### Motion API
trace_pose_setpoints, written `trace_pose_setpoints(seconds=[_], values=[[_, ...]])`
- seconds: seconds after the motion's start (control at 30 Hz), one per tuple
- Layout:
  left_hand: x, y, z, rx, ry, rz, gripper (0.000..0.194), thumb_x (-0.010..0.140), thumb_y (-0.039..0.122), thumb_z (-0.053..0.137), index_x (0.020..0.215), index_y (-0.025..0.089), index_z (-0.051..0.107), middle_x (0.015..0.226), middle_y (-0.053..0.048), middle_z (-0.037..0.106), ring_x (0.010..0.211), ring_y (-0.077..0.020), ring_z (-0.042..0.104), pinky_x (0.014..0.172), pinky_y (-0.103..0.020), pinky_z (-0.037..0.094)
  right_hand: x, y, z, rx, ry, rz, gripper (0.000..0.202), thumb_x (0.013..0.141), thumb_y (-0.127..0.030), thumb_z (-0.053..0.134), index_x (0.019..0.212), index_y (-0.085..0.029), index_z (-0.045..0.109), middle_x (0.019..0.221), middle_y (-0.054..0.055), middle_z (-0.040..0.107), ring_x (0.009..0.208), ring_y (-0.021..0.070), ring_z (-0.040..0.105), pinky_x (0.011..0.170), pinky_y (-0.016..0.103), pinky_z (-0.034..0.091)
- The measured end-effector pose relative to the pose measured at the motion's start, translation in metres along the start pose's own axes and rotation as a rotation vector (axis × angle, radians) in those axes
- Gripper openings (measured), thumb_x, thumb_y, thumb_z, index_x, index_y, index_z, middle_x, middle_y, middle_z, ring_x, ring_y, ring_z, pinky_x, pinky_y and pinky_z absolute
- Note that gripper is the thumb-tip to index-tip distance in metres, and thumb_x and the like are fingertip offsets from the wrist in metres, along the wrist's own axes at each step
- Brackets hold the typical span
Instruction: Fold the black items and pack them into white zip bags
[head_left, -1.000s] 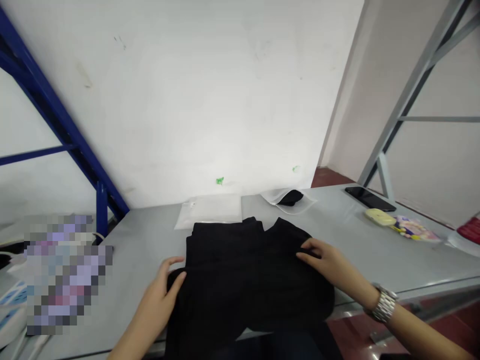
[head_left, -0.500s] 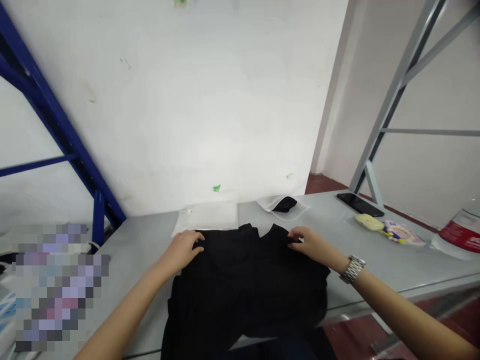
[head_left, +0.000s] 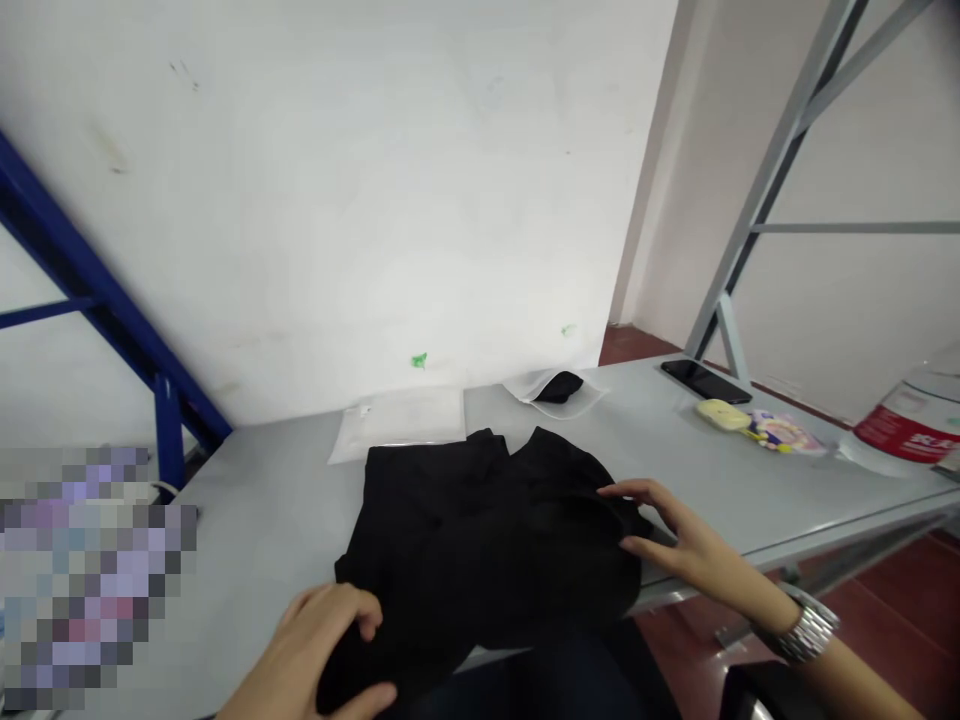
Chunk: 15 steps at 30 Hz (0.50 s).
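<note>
A black garment lies spread over the front of the grey table, its lower part hanging toward me. My left hand is at its lower left edge, thumb and fingers apart over the cloth. At the garment's right side, my right hand has its fingers spread, with the fingertips touching or just above the fabric. A silver watch is on my right wrist. Behind the garment, a white flat bag lies at the left and a clear bag with a black item inside at the right.
On the grey table, a black phone, a yellow case, a colourful packet and a large bottle stand or lie at the right. A white panel rises behind. Blue frame bars are at the left.
Both hands have left the garment's upper edge. My left hand has come down to its lower left; my right hand has shifted right and lower. The view has also moved slightly.
</note>
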<state>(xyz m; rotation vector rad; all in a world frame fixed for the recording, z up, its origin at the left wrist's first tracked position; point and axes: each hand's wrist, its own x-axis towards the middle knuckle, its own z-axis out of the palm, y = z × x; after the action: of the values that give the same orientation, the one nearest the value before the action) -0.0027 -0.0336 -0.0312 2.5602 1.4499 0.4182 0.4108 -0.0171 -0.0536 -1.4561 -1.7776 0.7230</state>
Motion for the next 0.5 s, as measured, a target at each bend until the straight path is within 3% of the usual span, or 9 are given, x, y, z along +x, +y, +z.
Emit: trace_pose_setpoints(seconds=[0.07, 0.13, 0.2, 0.3, 0.4, 0.5], values=[[0.008, 0.014, 0.007, 0.105, 0.117, 0.008, 0.034, 0.080, 0.041, 0.060, 0.111, 0.026, 0.058, 0.113, -0.007, 0.062, 0.104, -0.0259, 0.056, 0.087, -0.039, 0.048, 0.001, 0.002, 0.000, -0.034, -0.026, 0.012, 0.056, 0.075, -0.037, 0.065, 0.126, -0.027, 0.045, 0.127, 0.007, 0.054, 0.119, 0.0253, 0.049, 0.103, 0.042, 0.037], [0.018, 0.031, 0.019, 0.206, 0.176, 0.100, 0.050, 0.085, 0.045, 0.053, 0.131, 0.029, 0.045, 0.132, -0.008, 0.053, 0.119, -0.0298, 0.049, 0.097, -0.048, 0.041, 0.003, 0.004, 0.001, -0.072, -0.027, 0.004, 0.054, 0.073, -0.036, 0.066, 0.123, -0.026, 0.049, 0.125, 0.007, 0.055, 0.118, 0.0252, 0.049, 0.103, 0.042, 0.038], [0.027, 0.043, 0.033, 0.256, 0.132, 0.188, 0.063, 0.086, 0.050, 0.048, 0.143, 0.031, 0.028, 0.144, -0.008, 0.041, 0.129, -0.0329, 0.039, 0.100, -0.054, 0.036, 0.005, 0.005, 0.002, -0.108, -0.013, -0.013, 0.035, 0.073, -0.030, 0.064, 0.106, -0.023, 0.058, 0.119, 0.007, 0.057, 0.114, 0.0247, 0.051, 0.101, 0.041, 0.039], [0.033, 0.051, 0.048, 0.220, 0.018, 0.200, 0.075, 0.084, 0.059, 0.045, 0.145, 0.029, 0.014, 0.147, -0.010, 0.032, 0.132, -0.0362, 0.032, 0.098, -0.060, 0.036, 0.009, -0.002, -0.001, -0.178, 0.021, -0.056, 0.015, 0.072, -0.015, 0.054, 0.084, -0.022, 0.060, 0.113, 0.006, 0.058, 0.110, 0.0234, 0.053, 0.098, 0.042, 0.042], [0.029, 0.051, 0.045, 0.101, -0.072, 0.182, 0.077, 0.083, 0.058, 0.047, 0.145, 0.032, 0.009, 0.148, -0.008, 0.027, 0.134, -0.0353, 0.027, 0.101, -0.061, 0.032, 0.017, -0.030, -0.002, -0.257, 0.136, -0.149, 0.017, 0.075, -0.012, 0.048, 0.084, -0.023, 0.058, 0.116, 0.006, 0.054, 0.110, 0.0237, 0.052, 0.094, 0.043, 0.044], [0.020, 0.052, 0.033, -0.085, -0.082, 0.064, 0.079, 0.084, 0.053, 0.051, 0.145, 0.034, 0.006, 0.149, -0.006, 0.026, 0.135, -0.0332, 0.024, 0.100, -0.055, 0.037, 0.028, -0.076, 0.008, -0.308, 0.284, -0.317, 0.020, 0.081, -0.014, 0.046, 0.092, -0.024, 0.058, 0.124, 0.008, 0.048, 0.117, 0.0250, 0.047, 0.097, 0.047, 0.042]])
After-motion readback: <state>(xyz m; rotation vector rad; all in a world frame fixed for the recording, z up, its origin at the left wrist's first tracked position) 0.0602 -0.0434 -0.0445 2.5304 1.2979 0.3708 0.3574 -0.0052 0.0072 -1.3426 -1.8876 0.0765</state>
